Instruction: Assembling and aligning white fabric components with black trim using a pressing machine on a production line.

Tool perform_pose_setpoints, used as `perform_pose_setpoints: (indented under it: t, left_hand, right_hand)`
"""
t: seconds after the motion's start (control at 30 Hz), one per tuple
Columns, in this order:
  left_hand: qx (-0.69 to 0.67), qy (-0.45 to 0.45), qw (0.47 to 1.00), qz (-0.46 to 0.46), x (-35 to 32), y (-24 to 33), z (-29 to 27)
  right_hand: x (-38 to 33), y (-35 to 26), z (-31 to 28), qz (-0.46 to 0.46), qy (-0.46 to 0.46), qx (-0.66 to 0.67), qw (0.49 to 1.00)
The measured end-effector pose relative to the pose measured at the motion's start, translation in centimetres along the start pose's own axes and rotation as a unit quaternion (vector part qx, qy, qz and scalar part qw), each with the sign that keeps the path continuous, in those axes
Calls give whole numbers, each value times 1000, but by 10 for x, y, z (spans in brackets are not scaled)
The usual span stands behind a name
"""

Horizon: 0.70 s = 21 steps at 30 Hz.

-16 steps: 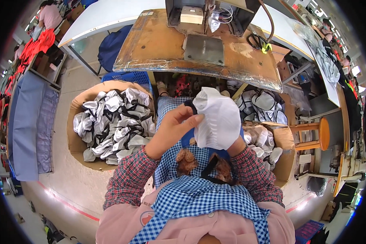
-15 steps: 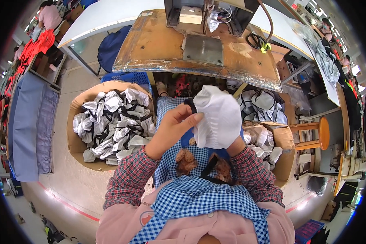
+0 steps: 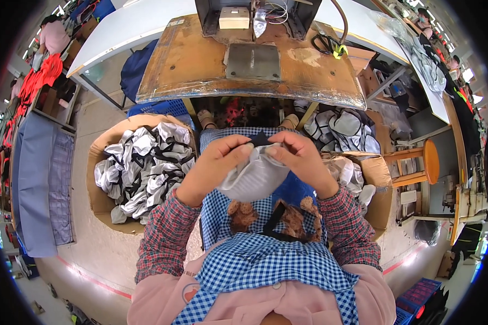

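Observation:
Above my lap I hold a rounded, light grey fabric piece (image 3: 255, 179) with a black band (image 3: 261, 139) at its far edge. My left hand (image 3: 214, 165) pinches the band's left end between thumb and fingers. At the band's right end, my right hand (image 3: 305, 161) does the same. The pale cloth hangs below both thumbs toward me. On the checked apron (image 3: 271, 254) beneath lies a black strip (image 3: 276, 218).
To my left, a cardboard box (image 3: 98, 214) holds many similar grey-and-black pieces (image 3: 146, 168). Another carton (image 3: 384, 181) of them stands at my right. Ahead is a worn wooden table (image 3: 192, 65) with a metal plate (image 3: 253, 62). Further right is a wooden stool (image 3: 430, 162).
My right hand has come out from behind the cloth and now grips the black band beside my left hand. The cloth has turned and dropped, hanging lower and further left.

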<state>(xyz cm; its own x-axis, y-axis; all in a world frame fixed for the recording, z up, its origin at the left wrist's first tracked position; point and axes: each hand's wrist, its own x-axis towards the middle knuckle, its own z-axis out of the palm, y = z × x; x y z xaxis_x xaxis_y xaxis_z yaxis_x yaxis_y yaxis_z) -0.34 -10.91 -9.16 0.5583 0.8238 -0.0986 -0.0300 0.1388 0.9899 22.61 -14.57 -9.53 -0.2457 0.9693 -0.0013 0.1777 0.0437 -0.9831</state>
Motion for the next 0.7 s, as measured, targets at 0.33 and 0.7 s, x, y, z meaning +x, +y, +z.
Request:
perform_pose_setpoints:
  t: [0.33,0.7]
  left_hand:
    - [178,1,984,18,2,-7,11]
    - [164,-173,970,-42,17,11,-8]
  right_hand:
    - [-11,23,42,-22,97,-11,995]
    - [-7,-20,-4,-304,-50,-403,862]
